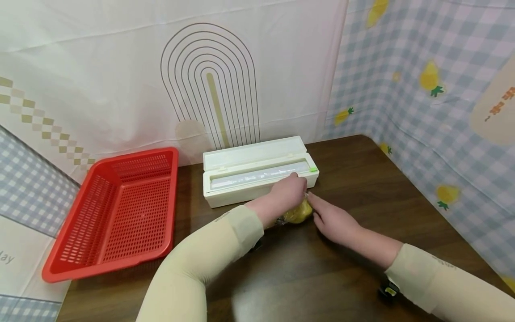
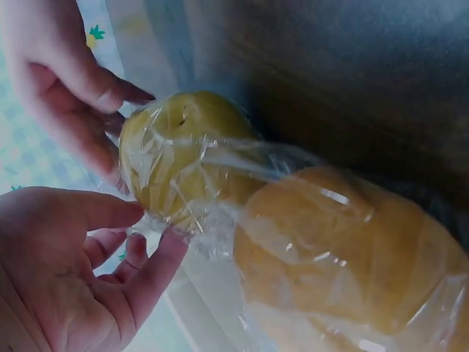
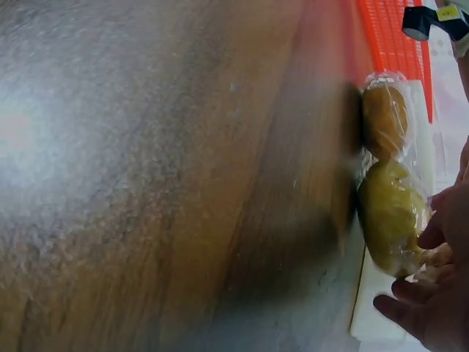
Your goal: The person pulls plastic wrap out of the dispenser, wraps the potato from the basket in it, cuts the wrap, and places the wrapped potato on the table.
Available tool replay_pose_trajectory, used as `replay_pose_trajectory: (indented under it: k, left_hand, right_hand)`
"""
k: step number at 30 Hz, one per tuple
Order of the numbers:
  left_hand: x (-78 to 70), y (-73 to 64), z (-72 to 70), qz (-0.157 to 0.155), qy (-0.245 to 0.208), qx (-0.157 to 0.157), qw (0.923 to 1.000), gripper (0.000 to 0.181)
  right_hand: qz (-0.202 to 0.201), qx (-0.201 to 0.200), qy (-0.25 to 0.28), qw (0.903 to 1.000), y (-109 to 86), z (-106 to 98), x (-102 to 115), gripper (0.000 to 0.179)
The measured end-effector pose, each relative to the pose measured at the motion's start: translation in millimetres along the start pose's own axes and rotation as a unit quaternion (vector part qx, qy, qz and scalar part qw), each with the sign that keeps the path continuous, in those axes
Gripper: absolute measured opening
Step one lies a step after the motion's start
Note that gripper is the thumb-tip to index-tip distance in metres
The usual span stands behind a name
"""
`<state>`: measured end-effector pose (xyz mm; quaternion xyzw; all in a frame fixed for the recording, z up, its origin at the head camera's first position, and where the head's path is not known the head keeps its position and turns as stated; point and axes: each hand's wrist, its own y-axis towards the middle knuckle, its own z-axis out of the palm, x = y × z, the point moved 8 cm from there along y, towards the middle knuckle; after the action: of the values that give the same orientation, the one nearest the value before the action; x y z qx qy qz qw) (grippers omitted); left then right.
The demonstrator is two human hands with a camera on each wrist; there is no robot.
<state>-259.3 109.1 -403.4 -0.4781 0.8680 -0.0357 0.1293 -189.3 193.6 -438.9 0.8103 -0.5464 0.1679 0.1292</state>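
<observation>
A yellow-green, smooth rounded fruit or vegetable (image 2: 194, 128), its kind unclear, is wrapped in clear plastic wrap (image 2: 212, 172). Beside it lies a tan-orange one (image 2: 344, 249), also under wrap; in the right wrist view both the yellow-green piece (image 3: 392, 216) and the brownish one (image 3: 385, 117) lie in a row. With thumb and forefinger, my left hand (image 1: 287, 192) pinches the wrap at the yellow-green piece's side. My right hand (image 1: 335, 221) holds gathered wrap at its far end, fingertips against it. In the head view the left hand and forearm mostly hide the tan piece.
Just behind the hands stands a white plastic-wrap box (image 1: 261, 172), its lid raised and a roll inside. A red plastic basket (image 1: 137, 214) is at the left. The brown wooden table (image 1: 281, 281) meets patterned cloths (image 1: 289, 67) at back and right.
</observation>
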Motion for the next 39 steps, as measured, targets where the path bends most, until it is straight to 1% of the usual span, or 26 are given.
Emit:
replay_pose_trajectory:
  k: [3, 6, 8, 10, 13, 16, 18, 21, 25, 27, 30, 34, 37, 39]
  left_hand:
    - [2.2, -0.9, 4.0, -0.004, -0.018, 0.002, 0.9998, 0.009]
    - [3.8, -3.8, 5.0, -0.002, -0.029, 0.002, 0.9996, 0.012]
    - [3.8, -6.8, 5.4, 0.007, -0.022, 0.005, 0.9997, 0.013]
    - [3.0, -10.3, 7.2, 0.019, -0.012, 0.015, 0.9996, 0.016]
    - [0.6, -15.8, 11.1, 0.04, 0.009, 0.031, 0.9987, 0.027]
    - [-2.3, -18.8, 13.2, 0.056, 0.02, 0.036, 0.9976, 0.035]
    - [-4.5, -19.0, 14.1, 0.063, 0.027, 0.034, 0.9971, 0.034]
    - [-8.1, -18.0, 16.6, 0.072, 0.045, 0.036, 0.9957, 0.032]
    - [-12.4, -16.3, 18.8, 0.077, 0.073, 0.044, 0.9933, 0.028]
    - [-13.8, -15.8, 18.4, 0.075, 0.082, 0.045, 0.9928, 0.025]
    - [-15.3, -15.8, 17.0, 0.074, 0.089, 0.045, 0.9923, 0.022]
    - [-15.3, -18.0, 13.9, 0.073, 0.08, 0.048, 0.993, 0.026]
    - [-14.4, -19.4, 12.0, 0.069, 0.073, 0.051, 0.9936, 0.029]
    - [-14.4, -19.2, 11.8, 0.069, 0.074, 0.051, 0.9936, 0.028]
  right_hand:
    - [-0.019, 0.027, -0.017, 0.9993, -3.3, 7.4, 5.0, 0.065]
    - [-0.033, 0.037, -0.031, 0.9983, -6.2, 10.4, 8.0, 0.068]
    - [-0.041, 0.036, -0.041, 0.9977, -7.4, 11.0, 8.9, 0.067]
    - [-0.043, 0.038, -0.048, 0.9972, -8.4, 12.0, 8.5, 0.067]
    - [-0.037, 0.053, -0.042, 0.997, -9.9, 14.4, 6.5, 0.068]
    - [-0.022, 0.076, -0.017, 0.9968, -11.3, 17.9, 3.6, 0.071]
    - [-0.009, 0.09, 0.003, 0.9959, -12.1, 20.8, 1.0, 0.074]
    - [0.001, 0.109, 0.021, 0.9938, -13.1, 24.8, -1.3, 0.077]
    - [-0.002, 0.123, 0.03, 0.992, -13.7, 27.9, -3.0, 0.082]
    - [-0.005, 0.126, 0.034, 0.9914, -13.6, 28.6, -4.9, 0.083]
    - [-0.009, 0.123, 0.066, 0.9902, -11.8, 26.0, -8.8, 0.081]
    - [0.014, 0.107, 0.13, 0.9856, -6.8, 16.2, -19.1, 0.073]
    - [0.043, 0.105, 0.174, 0.9782, -2.7, 10.1, -27.6, 0.068]
    - [0.049, 0.106, 0.198, 0.9732, -0.3, 8.4, -30.2, 0.066]
